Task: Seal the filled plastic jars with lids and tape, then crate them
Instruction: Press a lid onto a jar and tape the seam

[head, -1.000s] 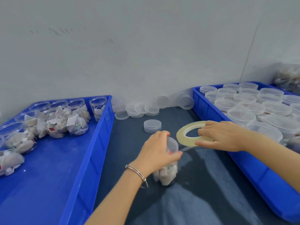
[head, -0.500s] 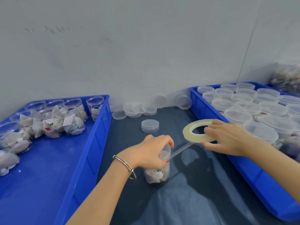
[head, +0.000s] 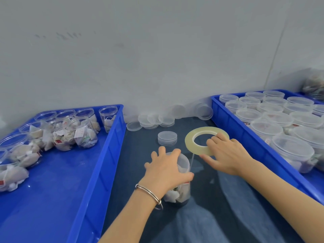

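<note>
- Red-printed paper tags visible on packets inside the open jars in the left blue crate; print too small to read. No brand legible anywhere.
- Left hand: fingers curled over the top of the lidded plastic jar, thumb pressed against its right side at lid height; jar gripped, standing upright on the dark table mat between the two crates, toward the near edge.
- Right hand: tape roll pinched at its near right rim, fingers over the top face, thumb below; roll held flat just beyond the jar.
- Strip of clear tape stretched from roll down to jar lid.
- Silver bangle on left wrist.
- Stack of loose lids behind the jar; more lids along the far edge against the wall.
- Right blue crate: lidded jars, cut off at the frame edge.
- Jar contents partly hidden by the left hand.
</note>
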